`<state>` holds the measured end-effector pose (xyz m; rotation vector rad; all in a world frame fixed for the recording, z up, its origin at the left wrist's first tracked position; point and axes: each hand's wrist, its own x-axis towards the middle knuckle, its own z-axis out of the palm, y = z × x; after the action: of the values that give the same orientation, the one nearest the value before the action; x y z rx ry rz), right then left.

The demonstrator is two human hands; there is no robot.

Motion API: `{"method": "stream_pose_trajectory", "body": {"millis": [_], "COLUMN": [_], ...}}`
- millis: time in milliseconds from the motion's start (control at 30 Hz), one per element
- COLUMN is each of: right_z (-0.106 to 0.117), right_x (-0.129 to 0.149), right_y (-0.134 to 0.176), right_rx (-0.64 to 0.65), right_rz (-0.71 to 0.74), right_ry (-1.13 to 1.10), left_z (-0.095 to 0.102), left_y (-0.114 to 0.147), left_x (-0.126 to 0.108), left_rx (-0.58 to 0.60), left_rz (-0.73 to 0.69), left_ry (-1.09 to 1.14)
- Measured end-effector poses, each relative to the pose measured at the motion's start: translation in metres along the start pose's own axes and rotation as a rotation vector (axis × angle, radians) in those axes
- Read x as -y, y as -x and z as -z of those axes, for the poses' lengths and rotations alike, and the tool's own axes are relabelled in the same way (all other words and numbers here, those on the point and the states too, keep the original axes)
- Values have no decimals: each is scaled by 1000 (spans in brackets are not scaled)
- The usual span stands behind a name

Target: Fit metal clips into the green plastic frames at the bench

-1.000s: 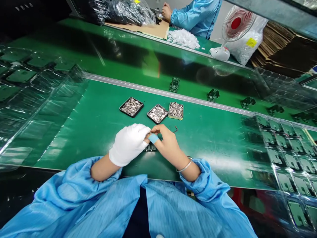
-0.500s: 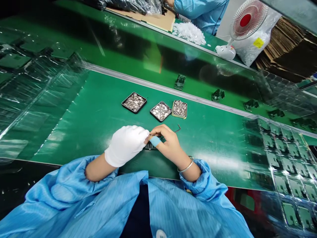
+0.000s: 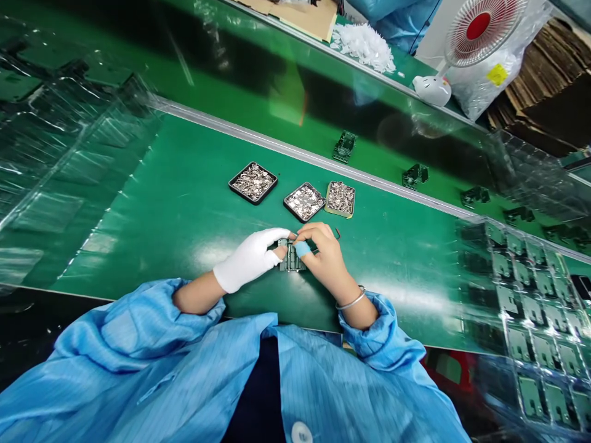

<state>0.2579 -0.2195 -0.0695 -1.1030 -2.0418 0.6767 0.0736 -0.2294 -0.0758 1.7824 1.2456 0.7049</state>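
A green circuit board assembly (image 3: 290,261) lies on the table close to my body. My left hand (image 3: 252,255), in a white glove with bare thumb and finger tips, grips it at its left and far edges. From the right, my right hand (image 3: 323,249) reaches over the board's far right corner, its fingers bent together against the thumb, which has a blue wrap (image 3: 302,248). Whatever is between those fingertips is hidden. Just beyond my right hand shows the end of a small L-shaped hex key (image 3: 338,234).
Three small trays, a left one (image 3: 231,186), a middle one (image 3: 302,219) and a right one (image 3: 340,215), hold small metal parts. Several boards (image 3: 345,146) stand beyond a metal rail (image 3: 277,147). Clear blister trays (image 3: 521,289) flank both sides. A fan (image 3: 480,31) stands at the back.
My left hand has opened out from a closed curl to hold the board's side, uncovering more of the board. Both hands shifted slightly right. The view has tilted a little downward.
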Motion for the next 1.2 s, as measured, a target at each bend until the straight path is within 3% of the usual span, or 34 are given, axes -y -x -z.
{"method": "stream_pose_trajectory", "body": {"millis": [333, 567, 667, 833, 933, 1100, 1200], "right_z": [-3, -6, -9, -13, -14, -11, 0], "right_x": [2, 7, 5, -3, -1, -3, -11], "right_y": [3, 4, 4, 3, 2, -1, 0], "right_rx": [58, 93, 81, 54, 57, 64, -1], "right_rz": [52, 10, -53, -319, -348, -352, -370], "right_ry": [85, 127, -27, -452, -439, -459, -563], "left_z": [0, 2, 1, -8, -9, -4, 6], "left_y": [1, 0, -2, -3, -3, 0, 1], "left_x": [1, -3, -5, -3, -5, -12, -7], "left_rx": [2, -19, -15, -104, -138, -241, -343], "left_rz": [3, -3, 34, 128, 98, -3, -25], "left_ry": [2, -2, 49, 245, 195, -161, -47]}}
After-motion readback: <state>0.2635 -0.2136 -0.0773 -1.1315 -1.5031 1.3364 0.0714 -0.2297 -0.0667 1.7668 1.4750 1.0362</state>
